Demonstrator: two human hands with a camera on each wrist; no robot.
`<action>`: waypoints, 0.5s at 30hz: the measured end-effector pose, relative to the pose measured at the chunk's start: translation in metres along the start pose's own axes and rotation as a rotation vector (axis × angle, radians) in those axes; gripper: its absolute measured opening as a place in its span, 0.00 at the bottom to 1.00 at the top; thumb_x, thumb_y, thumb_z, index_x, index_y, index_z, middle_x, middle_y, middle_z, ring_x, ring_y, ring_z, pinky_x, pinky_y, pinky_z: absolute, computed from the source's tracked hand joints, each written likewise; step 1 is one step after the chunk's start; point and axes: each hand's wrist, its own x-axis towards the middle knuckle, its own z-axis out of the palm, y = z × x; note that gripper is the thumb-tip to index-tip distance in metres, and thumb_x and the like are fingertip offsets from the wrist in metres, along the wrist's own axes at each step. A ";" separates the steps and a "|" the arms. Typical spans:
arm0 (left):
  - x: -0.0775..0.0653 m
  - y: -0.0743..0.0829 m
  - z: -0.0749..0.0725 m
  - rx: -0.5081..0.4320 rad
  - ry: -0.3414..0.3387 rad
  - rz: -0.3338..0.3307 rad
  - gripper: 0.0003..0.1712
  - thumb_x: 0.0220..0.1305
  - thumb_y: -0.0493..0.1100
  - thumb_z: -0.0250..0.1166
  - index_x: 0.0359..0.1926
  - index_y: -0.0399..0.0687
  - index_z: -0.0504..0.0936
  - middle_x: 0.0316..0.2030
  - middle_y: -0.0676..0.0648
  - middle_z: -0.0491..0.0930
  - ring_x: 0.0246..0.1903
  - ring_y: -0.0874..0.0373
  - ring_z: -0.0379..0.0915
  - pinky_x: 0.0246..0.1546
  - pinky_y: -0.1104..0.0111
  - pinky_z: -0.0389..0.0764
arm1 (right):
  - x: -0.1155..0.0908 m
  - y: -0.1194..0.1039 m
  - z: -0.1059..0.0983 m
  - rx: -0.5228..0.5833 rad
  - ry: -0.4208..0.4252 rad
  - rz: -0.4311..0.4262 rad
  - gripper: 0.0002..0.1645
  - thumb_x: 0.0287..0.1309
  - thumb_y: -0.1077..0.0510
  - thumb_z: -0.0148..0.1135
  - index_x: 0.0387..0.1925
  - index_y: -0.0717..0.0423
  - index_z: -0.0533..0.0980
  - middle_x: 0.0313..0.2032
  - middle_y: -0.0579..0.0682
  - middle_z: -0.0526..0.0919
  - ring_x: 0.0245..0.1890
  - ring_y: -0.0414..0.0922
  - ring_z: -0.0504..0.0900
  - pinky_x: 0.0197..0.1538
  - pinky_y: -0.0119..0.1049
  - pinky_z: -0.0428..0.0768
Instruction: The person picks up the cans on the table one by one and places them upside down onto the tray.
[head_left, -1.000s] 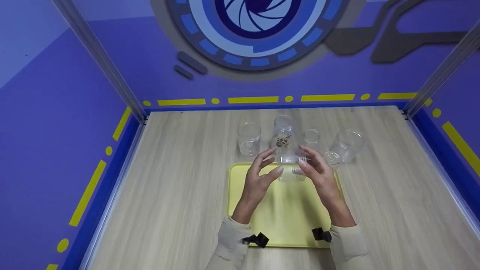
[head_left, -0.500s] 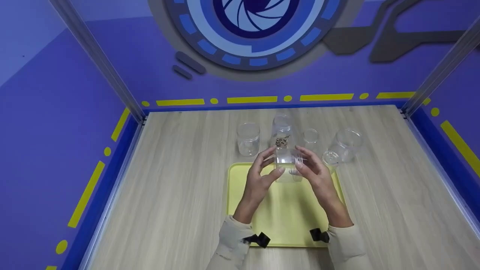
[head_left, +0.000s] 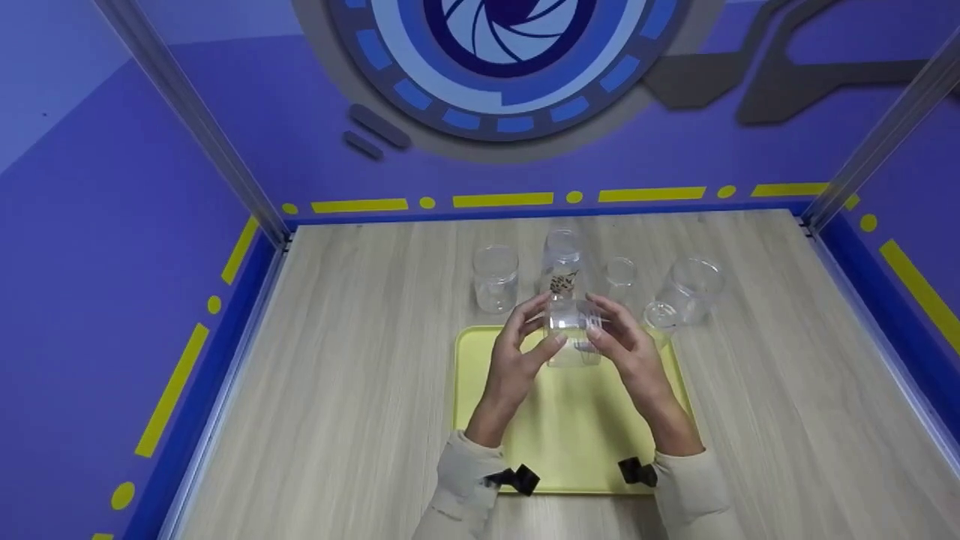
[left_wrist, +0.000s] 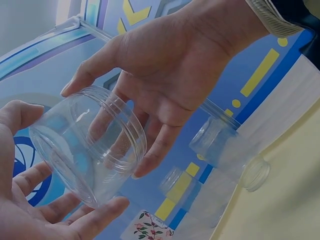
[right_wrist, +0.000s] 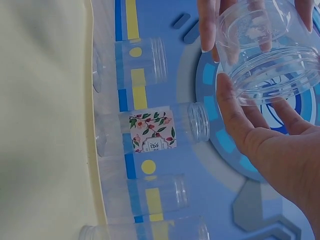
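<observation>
A clear, wide-mouthed plastic jar point(head_left: 574, 330) is held on its side above the back part of a yellow tray point(head_left: 570, 442). My left hand point(head_left: 516, 358) grips it around the base, thumb in front and fingers behind. At the opposite end, my right hand point(head_left: 639, 358) holds the jar by its threaded mouth. In the left wrist view the jar point(left_wrist: 87, 145) looks see-through, with no lid on it. The right wrist view has the screw thread close to the right thumb and fingers.
Behind the tray stand a clear jar point(head_left: 496, 279), a taller bottle with a floral label point(head_left: 562, 282), and a narrow clear jar point(head_left: 620, 274). To the right are a large jar point(head_left: 696, 289) and a small one point(head_left: 661, 316). Purple panels wall in the table.
The jar has shifted slightly left, deeper into the left hand's grasp. My right hand has moved left along with it, while the left hand has hardly moved.
</observation>
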 end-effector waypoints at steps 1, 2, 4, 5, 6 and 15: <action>0.000 0.000 0.000 0.001 0.000 0.004 0.37 0.67 0.50 0.69 0.75 0.48 0.73 0.69 0.43 0.73 0.67 0.47 0.72 0.66 0.47 0.73 | 0.000 0.000 0.000 0.002 -0.003 0.000 0.30 0.75 0.66 0.57 0.74 0.66 0.67 0.66 0.67 0.72 0.63 0.50 0.78 0.59 0.40 0.83; 0.000 -0.001 -0.001 0.002 0.001 0.006 0.37 0.67 0.50 0.69 0.75 0.49 0.73 0.69 0.43 0.73 0.67 0.47 0.72 0.66 0.47 0.73 | 0.000 0.000 0.000 0.004 -0.006 0.000 0.30 0.75 0.66 0.57 0.74 0.66 0.67 0.66 0.67 0.72 0.63 0.52 0.78 0.59 0.40 0.82; -0.001 -0.001 -0.001 0.006 0.004 0.011 0.36 0.67 0.51 0.70 0.74 0.50 0.74 0.68 0.43 0.74 0.66 0.47 0.73 0.67 0.46 0.71 | 0.000 0.000 0.000 0.005 -0.011 0.000 0.30 0.75 0.66 0.57 0.75 0.66 0.67 0.66 0.67 0.72 0.64 0.54 0.78 0.59 0.40 0.82; -0.001 0.000 -0.001 0.010 0.006 0.012 0.36 0.67 0.51 0.70 0.74 0.51 0.74 0.68 0.43 0.74 0.66 0.48 0.73 0.67 0.46 0.71 | -0.001 0.000 0.000 0.006 -0.012 0.001 0.30 0.75 0.66 0.57 0.75 0.66 0.67 0.66 0.66 0.72 0.64 0.56 0.78 0.59 0.40 0.82; -0.001 0.000 -0.001 0.013 0.006 0.014 0.36 0.67 0.51 0.70 0.74 0.51 0.74 0.68 0.43 0.74 0.66 0.48 0.73 0.68 0.46 0.70 | -0.001 0.000 0.000 0.002 -0.014 0.000 0.30 0.75 0.66 0.57 0.75 0.65 0.67 0.66 0.66 0.72 0.64 0.57 0.77 0.59 0.40 0.82; -0.002 -0.002 -0.002 0.027 0.019 0.031 0.38 0.67 0.52 0.71 0.74 0.44 0.73 0.67 0.44 0.76 0.64 0.51 0.75 0.68 0.45 0.69 | -0.001 0.001 0.000 -0.030 -0.024 0.011 0.30 0.76 0.65 0.56 0.75 0.64 0.67 0.66 0.65 0.73 0.65 0.52 0.76 0.61 0.38 0.80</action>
